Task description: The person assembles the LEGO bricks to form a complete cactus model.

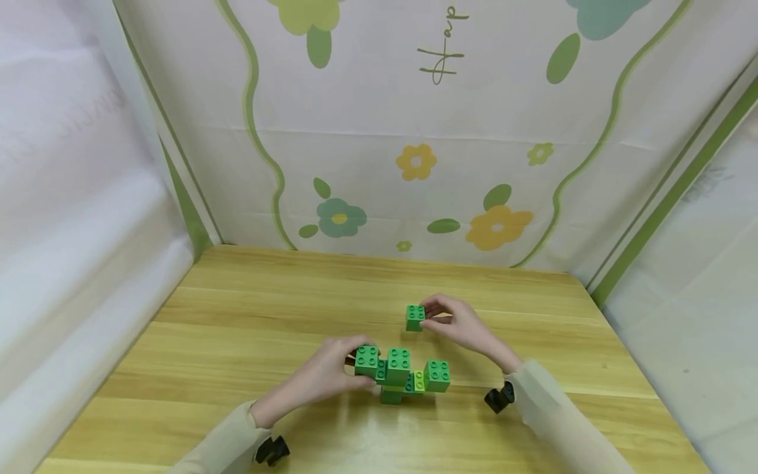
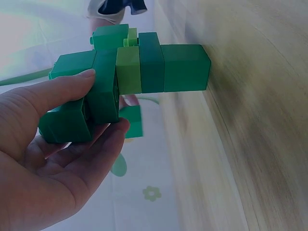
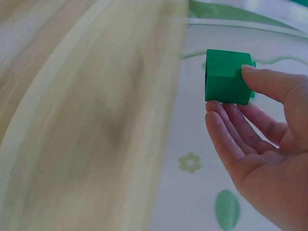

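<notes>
My left hand (image 1: 326,372) grips the left side of a building-block assembly (image 1: 398,367) made of several green blocks, some dark green and some lime. In the left wrist view, the thumb lies on one block of the assembly (image 2: 103,82) and the fingers curl beneath it. Beyond the assembly, my right hand (image 1: 464,324) pinches one loose green block (image 1: 415,317), with four studs facing up. The right wrist view shows that green block (image 3: 228,77) between thumb and fingertips, its hollow underside turned left. The two hands' blocks are apart.
A wooden table (image 1: 284,296) lies under both hands. White fabric walls (image 1: 379,118) printed with flowers and leaves stand at the back and both sides. Black devices are strapped at the left wrist (image 1: 272,451) and right wrist (image 1: 500,397).
</notes>
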`<state>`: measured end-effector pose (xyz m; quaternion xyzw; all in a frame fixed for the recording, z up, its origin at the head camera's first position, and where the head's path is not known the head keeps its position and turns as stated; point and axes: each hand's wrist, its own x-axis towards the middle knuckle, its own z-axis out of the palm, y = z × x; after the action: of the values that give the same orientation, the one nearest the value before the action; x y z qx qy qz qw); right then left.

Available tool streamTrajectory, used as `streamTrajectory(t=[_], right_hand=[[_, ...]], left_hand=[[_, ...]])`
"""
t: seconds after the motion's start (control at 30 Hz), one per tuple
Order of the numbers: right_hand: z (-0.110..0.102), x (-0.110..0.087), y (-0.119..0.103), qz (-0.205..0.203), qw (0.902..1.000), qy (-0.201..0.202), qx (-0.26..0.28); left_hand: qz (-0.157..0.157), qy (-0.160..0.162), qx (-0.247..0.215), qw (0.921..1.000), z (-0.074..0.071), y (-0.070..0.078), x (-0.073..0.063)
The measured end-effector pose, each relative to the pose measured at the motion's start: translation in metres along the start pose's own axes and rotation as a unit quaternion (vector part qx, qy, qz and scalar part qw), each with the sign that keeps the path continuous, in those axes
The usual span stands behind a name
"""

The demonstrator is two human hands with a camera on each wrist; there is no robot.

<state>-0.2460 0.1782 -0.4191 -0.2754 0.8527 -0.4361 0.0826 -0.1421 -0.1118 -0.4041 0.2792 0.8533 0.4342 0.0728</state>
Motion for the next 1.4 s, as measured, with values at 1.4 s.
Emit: streamTrajectory(t=[1.4], right_hand=[[0.010, -0.052, -0.095, -0.148, 0.9883, -0.005, -0.037]], left_hand=[[0.018, 0.012, 0.002, 0.9998, 0.000, 0.001, -0.001]])
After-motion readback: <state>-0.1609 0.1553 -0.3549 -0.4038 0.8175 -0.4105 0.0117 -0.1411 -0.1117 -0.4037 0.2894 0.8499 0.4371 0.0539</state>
